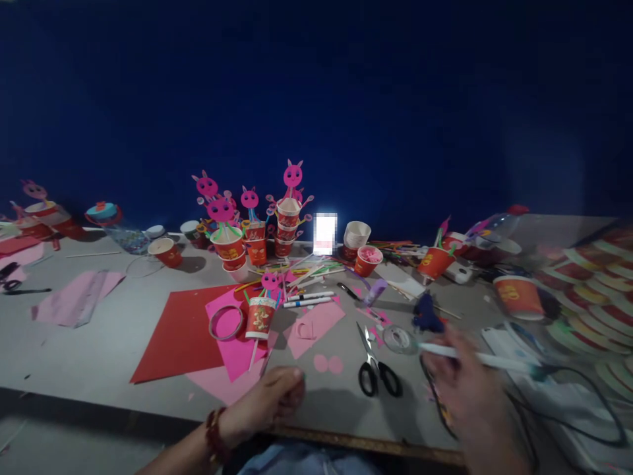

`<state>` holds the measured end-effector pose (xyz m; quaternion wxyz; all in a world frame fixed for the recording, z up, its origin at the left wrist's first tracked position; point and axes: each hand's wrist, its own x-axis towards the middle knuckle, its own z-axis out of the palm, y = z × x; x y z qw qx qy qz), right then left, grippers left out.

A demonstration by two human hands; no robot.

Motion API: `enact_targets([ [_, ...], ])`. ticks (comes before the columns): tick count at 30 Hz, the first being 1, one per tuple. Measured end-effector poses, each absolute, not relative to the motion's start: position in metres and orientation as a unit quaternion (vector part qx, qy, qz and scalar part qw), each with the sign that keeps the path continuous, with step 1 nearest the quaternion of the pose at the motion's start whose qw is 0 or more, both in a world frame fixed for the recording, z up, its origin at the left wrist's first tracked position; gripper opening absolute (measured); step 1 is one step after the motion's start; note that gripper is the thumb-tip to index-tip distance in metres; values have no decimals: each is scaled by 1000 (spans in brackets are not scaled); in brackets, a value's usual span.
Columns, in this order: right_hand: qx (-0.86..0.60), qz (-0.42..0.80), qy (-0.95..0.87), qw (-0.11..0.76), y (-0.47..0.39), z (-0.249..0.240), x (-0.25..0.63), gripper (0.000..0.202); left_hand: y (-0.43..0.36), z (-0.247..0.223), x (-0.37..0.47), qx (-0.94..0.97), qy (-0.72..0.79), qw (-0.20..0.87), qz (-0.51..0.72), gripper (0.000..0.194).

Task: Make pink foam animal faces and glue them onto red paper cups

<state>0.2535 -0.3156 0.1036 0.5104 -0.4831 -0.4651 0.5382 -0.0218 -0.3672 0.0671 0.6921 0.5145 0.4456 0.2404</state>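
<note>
My left hand [277, 398] hovers over the table's front edge with its fingers curled closed; what they hold, if anything, is hidden. Blurred by motion, my right hand [457, 369] grips a long white pen-like tool [499, 360] with a teal end. Left of that hand lie black-handled scissors [372, 369], partly open, and a roll of clear tape [399, 339]. Two pink paper circles [328, 363] rest between my hands. Beyond my left hand, a red paper cup [260, 318] carries a pink bunny-like face [271, 283] and straws, beside another tape roll [226, 322].
Red card [182, 336] and pink paper sheets lie at left. Decorated cup stacks [287, 227] stand at the back. Straws, markers [309, 300], a purple glue stick [376, 291] and a dark blue tool [426, 315] litter the middle. Blurred cup stacks [593, 297] and cables crowd the right.
</note>
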Motion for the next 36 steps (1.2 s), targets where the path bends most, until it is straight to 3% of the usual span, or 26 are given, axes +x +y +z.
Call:
enact_targets([
  [2, -506, 478, -439, 568, -309, 105, 270, 44, -371, 57, -35, 565, 507, 571, 312, 47],
  [6, -515, 520, -498, 465, -307, 81, 255, 39, -374, 42, -39, 726, 509, 356, 296, 24],
  [12, -486, 547, -584, 352, -300, 46, 230, 27, -371, 24, -20, 798, 497, 229, 252, 17],
  [17, -478, 536, -613, 329, -303, 45, 223, 16, -369, 21, -15, 854, 451, 112, 233, 30],
  [28, -478, 403, -687, 371, -316, 27, 186, 9, -370, 8, -10, 868, 453, 78, 187, 37],
  [36, -492, 357, -704, 366, -318, 18, 179, 18, -371, 6, -11, 869, 459, 83, 166, 41],
])
